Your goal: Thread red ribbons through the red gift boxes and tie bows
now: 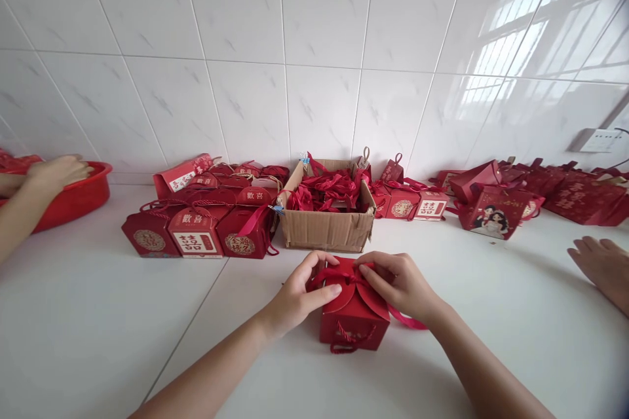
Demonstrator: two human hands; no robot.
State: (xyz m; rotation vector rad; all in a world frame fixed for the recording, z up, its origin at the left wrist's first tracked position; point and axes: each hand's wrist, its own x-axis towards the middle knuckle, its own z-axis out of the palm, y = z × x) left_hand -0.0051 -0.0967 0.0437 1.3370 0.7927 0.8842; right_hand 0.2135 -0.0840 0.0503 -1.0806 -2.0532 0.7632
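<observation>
In front of me a red gift box (354, 324) stands on the table, with petal-like top flaps folded in and a twisted cord handle on its near side. A red ribbon (409, 322) is tied over its top, and one tail trails to the right. My left hand (304, 285) curls round the ribbon's left loop, thumb on the flap and fingers behind. On the other side, my right hand (396, 278) pinches the ribbon near the knot. Its fingertips partly cover the ribbon there.
Behind the box sits a cardboard box (327, 229) of red ribbons. Decorated red boxes (194, 236) stand left of it, more boxes (403, 204) right. Another person's hand (59, 177) reaches into a red basin (83, 200). A different hand (602, 265) rests at far right.
</observation>
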